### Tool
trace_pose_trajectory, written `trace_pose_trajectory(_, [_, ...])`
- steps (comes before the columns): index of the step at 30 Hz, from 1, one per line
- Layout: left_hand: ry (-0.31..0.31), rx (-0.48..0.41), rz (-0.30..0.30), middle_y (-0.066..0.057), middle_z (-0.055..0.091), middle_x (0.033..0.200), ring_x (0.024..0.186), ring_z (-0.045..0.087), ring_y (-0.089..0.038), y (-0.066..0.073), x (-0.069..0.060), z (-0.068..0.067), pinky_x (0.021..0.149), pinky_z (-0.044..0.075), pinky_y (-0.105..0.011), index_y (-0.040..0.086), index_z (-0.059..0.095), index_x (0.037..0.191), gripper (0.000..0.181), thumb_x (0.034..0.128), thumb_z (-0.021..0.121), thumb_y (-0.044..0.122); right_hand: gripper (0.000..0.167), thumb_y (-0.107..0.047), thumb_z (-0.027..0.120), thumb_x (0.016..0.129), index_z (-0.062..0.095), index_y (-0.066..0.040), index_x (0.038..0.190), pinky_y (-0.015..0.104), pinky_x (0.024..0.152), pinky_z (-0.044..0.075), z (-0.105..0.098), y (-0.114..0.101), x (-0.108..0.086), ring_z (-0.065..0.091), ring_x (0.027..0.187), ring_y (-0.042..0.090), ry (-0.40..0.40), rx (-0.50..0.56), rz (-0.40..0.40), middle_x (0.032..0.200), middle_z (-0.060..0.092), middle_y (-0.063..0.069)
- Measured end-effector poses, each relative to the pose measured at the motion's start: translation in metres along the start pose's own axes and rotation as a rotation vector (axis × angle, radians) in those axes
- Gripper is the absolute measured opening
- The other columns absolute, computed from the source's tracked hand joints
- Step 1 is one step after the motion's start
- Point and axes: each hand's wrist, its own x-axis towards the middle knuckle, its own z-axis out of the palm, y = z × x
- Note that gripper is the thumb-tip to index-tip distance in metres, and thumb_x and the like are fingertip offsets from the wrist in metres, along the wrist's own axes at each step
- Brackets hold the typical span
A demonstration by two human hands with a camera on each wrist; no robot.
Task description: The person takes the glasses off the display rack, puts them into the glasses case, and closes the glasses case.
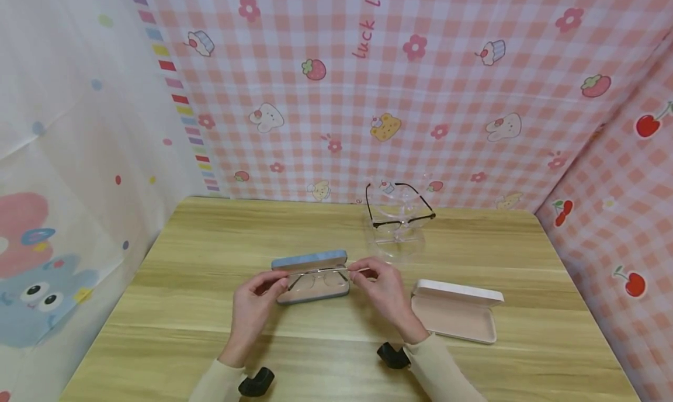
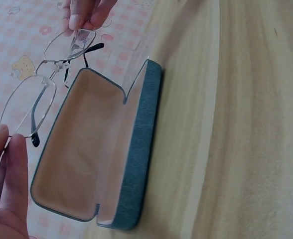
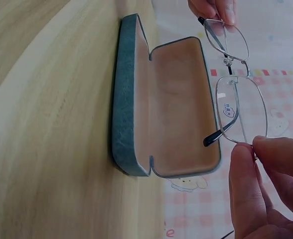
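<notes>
Thin metal-framed glasses [image 1: 318,271] [image 2: 29,105] [image 3: 241,109] are held level by both hands above an open blue-green case [image 1: 310,259] [image 2: 136,149] [image 3: 125,99] with a beige lining. My left hand [image 1: 253,305] [image 2: 9,194] pinches one end of the frame between thumb and fingers. At the other end, my right hand [image 1: 386,291] [image 3: 266,194] pinches the frame the same way. The dark-tipped temples are folded out toward the case. In the right wrist view, a small sticker shows on one lens. Nothing lies in the part of the lining that shows.
A white case [image 1: 454,311] with a beige lining lies open to the right of my right hand. Behind, dark-rimmed glasses [image 1: 403,222] rest on a clear stand [image 1: 399,247]. Patterned cloth [image 1: 336,98] hangs along the table's [image 1: 200,273] back and sides.
</notes>
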Motion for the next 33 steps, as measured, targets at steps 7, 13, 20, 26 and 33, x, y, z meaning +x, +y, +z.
trace_pose_trajectory(7, [0.067,-0.038,-0.061,-0.021,0.076,0.100,0.079,0.072,-0.006,-0.007,0.000,0.003,0.072,0.059,-0.019,-0.009,0.075,0.106,0.015,0.0913,0.075,-0.004,0.012,0.001,0.075,0.090,0.079,-0.008,0.097,0.023,0.073,0.057,0.006,0.001,0.002,0.072,0.085,0.019,-0.007,0.003,0.031,0.104,0.072,0.006])
trace_pose_trajectory(13, [0.085,-0.027,-0.095,-0.019,0.076,0.098,0.077,0.072,-0.007,-0.012,0.001,0.003,0.070,0.059,-0.019,-0.009,0.074,0.105,0.015,0.0913,0.076,-0.003,0.010,0.001,0.074,0.089,0.079,-0.007,0.095,0.023,0.071,0.057,0.012,0.005,0.003,0.071,0.083,0.017,-0.009,-0.009,0.054,0.102,0.070,0.007])
trace_pose_trajectory(20, [0.069,-0.032,-0.138,-0.018,0.076,0.101,0.082,0.071,-0.006,-0.015,0.006,0.001,0.074,0.059,-0.018,-0.009,0.074,0.107,0.017,0.0921,0.076,-0.001,0.010,-0.002,0.073,0.090,0.078,-0.008,0.095,0.024,0.070,0.056,0.018,0.009,0.009,0.071,0.084,0.016,-0.026,-0.008,0.090,0.102,0.072,0.006])
trace_pose_trajectory(26, [0.057,-0.012,-0.175,-0.015,0.075,0.100,0.082,0.070,-0.007,-0.018,0.008,0.001,0.075,0.058,-0.018,-0.008,0.074,0.108,0.017,0.0927,0.076,0.000,0.009,-0.002,0.072,0.090,0.078,-0.006,0.095,0.023,0.063,0.054,0.022,0.016,0.014,0.072,0.084,0.016,-0.046,0.006,0.116,0.102,0.073,0.006])
trace_pose_trajectory(33, [0.036,0.039,-0.199,-0.013,0.076,0.094,0.078,0.070,-0.008,-0.023,0.012,0.002,0.070,0.057,-0.019,-0.006,0.075,0.105,0.015,0.0924,0.076,0.001,0.012,0.002,0.071,0.087,0.078,-0.005,0.094,0.022,0.059,0.051,0.024,0.022,0.020,0.070,0.079,0.013,-0.064,-0.014,0.131,0.098,0.075,0.007])
